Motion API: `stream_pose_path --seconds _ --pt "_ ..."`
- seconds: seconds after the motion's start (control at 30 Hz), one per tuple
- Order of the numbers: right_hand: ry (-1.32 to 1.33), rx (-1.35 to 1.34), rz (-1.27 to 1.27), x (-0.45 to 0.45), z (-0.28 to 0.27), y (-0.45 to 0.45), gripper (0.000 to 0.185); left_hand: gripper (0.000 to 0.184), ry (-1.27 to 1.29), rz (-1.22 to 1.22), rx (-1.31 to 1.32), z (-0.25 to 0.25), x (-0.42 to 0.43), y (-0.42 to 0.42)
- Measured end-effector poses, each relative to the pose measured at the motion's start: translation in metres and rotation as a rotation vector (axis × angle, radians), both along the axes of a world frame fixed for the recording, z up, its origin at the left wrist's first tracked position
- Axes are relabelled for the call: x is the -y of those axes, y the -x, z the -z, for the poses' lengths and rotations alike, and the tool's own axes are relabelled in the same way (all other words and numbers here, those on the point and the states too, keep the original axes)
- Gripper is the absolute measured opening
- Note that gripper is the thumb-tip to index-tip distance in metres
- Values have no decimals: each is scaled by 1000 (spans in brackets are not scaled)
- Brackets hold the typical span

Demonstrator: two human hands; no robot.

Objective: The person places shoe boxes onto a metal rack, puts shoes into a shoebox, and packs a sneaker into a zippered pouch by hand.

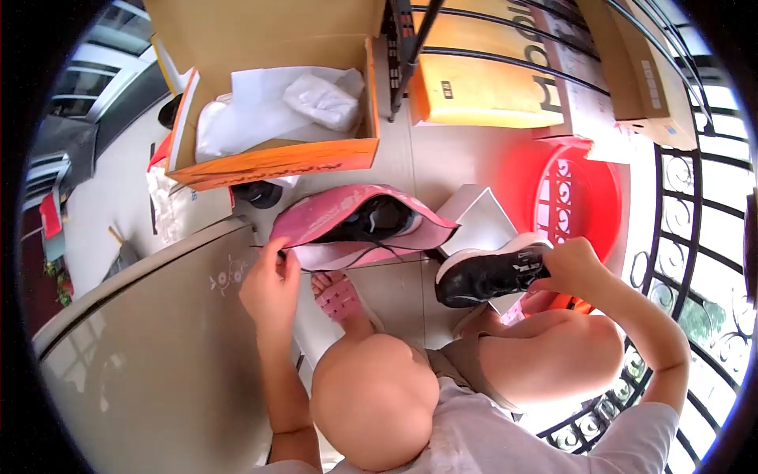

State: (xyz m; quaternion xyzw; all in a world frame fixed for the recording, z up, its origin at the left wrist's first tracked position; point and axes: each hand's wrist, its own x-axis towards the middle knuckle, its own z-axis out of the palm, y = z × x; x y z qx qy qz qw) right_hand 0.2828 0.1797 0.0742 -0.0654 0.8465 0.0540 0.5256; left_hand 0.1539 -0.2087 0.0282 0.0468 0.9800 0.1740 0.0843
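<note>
My left hand (271,286) pinches the left edge of a pink bag (324,209), which gapes open toward me. Inside the bag lies a black shoe (377,220). To the right, my right hand (576,272) grips a second black shoe (489,272) with a white sole at its heel end; the toe points left. That shoe is held just right of the bag, in front of a white open box (478,209). Some fingers of my right hand are hidden behind the shoe.
An orange shoe box (276,164) with white paper stands open beyond the bag. A red basin (588,205) is at the right, beside black railings (681,213). Boxes (482,71) fill a rack at the top. A grey panel (158,347) stands at the left.
</note>
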Motion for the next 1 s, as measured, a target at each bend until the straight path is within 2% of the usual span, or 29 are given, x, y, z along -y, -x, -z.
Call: stream_pose_path --seconds 0.07,0.1,0.17,0.2,0.23,0.3,0.33,0.43,0.47,0.5,0.57,0.6,0.77,0.83,0.87,0.9,0.97,1.0 --pt "-86 15 147 -5 10 -12 51 25 -6 24 20 5 0 -1" --pt "-82 14 132 -6 12 -18 51 25 -2 9 19 5 -1 -1" --pt "36 -221 352 -8 15 -32 47 26 -84 13 -22 7 -5 -4" --pt "122 -261 501 -10 17 -40 42 26 -83 -4 -24 7 -6 -5" --pt "127 -264 483 -14 19 -45 42 26 -100 -13 -18 7 -7 -4" --pt "176 -298 632 -20 24 -53 38 26 -115 -34 -22 5 -10 -3" --pt "252 -404 601 -20 25 -58 35 27 -46 -17 -58 3 -11 -3" --pt "226 -444 434 -13 9 -49 33 28 56 37 -155 -4 -13 -2" --pt "155 -352 355 -12 7 -44 44 29 84 80 -216 -6 -13 -1" --pt "157 -353 350 -11 10 -41 44 29 85 75 -218 -3 -13 0" --pt "455 -650 -174 -6 17 -36 67 25 49 219 -319 5 -11 2" --pt "481 -575 -323 3 14 -26 85 25 52 219 -322 5 -12 3" --pt "298 -536 -415 20 60 -40 89 22 10 230 -393 -1 -14 9" --pt "370 -447 -235 15 55 -33 89 23 5 236 -384 -3 -13 10" --pt "350 -273 -67 22 35 -17 87 24 -10 261 -386 -3 -13 11" --pt "352 -275 -71 24 20 -6 87 24 -8 258 -388 -3 -12 12" --pt "539 -215 250 25 -3 7 88 30 -30 320 -339 -1 -12 10" --pt "530 -222 249 23 -6 8 88 30 -39 320 -346 -1 -15 11"
